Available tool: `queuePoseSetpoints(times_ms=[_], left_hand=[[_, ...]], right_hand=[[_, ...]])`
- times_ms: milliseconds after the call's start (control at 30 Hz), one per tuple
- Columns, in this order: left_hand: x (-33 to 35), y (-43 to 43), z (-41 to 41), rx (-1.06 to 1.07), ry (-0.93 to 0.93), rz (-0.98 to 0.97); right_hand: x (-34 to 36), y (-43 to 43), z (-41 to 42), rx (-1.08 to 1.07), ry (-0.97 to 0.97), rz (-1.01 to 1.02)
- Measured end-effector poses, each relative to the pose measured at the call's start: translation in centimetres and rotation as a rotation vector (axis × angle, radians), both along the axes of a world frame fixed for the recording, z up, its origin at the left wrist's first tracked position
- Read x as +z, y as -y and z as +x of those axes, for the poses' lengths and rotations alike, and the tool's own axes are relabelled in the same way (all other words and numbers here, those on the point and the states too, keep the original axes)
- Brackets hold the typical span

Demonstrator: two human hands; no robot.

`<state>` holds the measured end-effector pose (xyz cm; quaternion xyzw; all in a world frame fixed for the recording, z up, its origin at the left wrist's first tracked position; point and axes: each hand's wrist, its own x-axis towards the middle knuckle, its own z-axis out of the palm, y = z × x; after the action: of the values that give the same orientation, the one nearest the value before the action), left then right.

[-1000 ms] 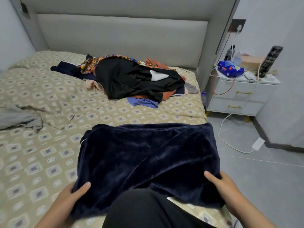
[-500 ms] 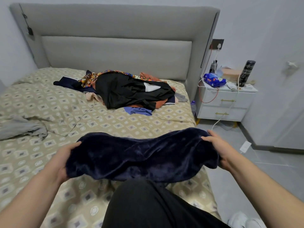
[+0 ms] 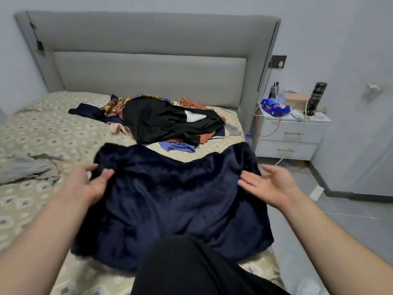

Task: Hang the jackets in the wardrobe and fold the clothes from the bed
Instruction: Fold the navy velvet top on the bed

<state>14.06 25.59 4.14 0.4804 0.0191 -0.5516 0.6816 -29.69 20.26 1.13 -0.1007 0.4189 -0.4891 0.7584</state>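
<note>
Two hands are letting go of the navy plush garment (image 3: 170,199). Half a second ago each was gripping a corner lifted off the bed (image 3: 42,133), and now the fabric is lying spread out again beneath and between the fingers. The left hand (image 3: 85,184) is resting with relaxed, slightly parted fingers (image 3: 87,168) touching the garment's far left corner, pinching nothing. The right hand (image 3: 270,186) is turning palm up, its fingers (image 3: 251,182) spread over the right edge, holding nothing. Beyond the fingertips, the pile of clothes (image 3: 170,122) is waiting unfolded. One fold is probably being finished. The far edge is sagging between the hands, so it likely needs smoothing before the next fold.
</note>
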Motion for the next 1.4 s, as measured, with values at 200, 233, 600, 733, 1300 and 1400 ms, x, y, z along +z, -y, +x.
queuePoseSetpoints(times_ms=[200,233,600,733,1300,1400], left_hand=[[-8.8,1.5,-2.9,-0.2,0.737,0.266],[-9.2,0.9,-2.9,-0.229,1.018,0.312],[-8.7,-0.8,2.2,-0.848,0.848,0.484],[-9.4,0.1,3.1,-0.694,0.647,0.365],[-10.7,0.3,4.9,-0.431,0.503,0.403],[-12.0,0.0,5.0,-0.454,0.75,0.503]], right_hand=[[-7.6,1.3,2.9,0.291,-0.842,-0.146],[-8.2,1.3,2.8,0.304,-1.011,-0.16],[-9.9,0.6,1.1,0.567,-1.035,-0.152],[-8.6,1.4,1.4,0.587,-0.844,-0.158],[-11.7,3.4,0.5,0.158,-0.732,-0.083],[-12.2,3.0,0.3,0.278,-1.038,-0.068]])
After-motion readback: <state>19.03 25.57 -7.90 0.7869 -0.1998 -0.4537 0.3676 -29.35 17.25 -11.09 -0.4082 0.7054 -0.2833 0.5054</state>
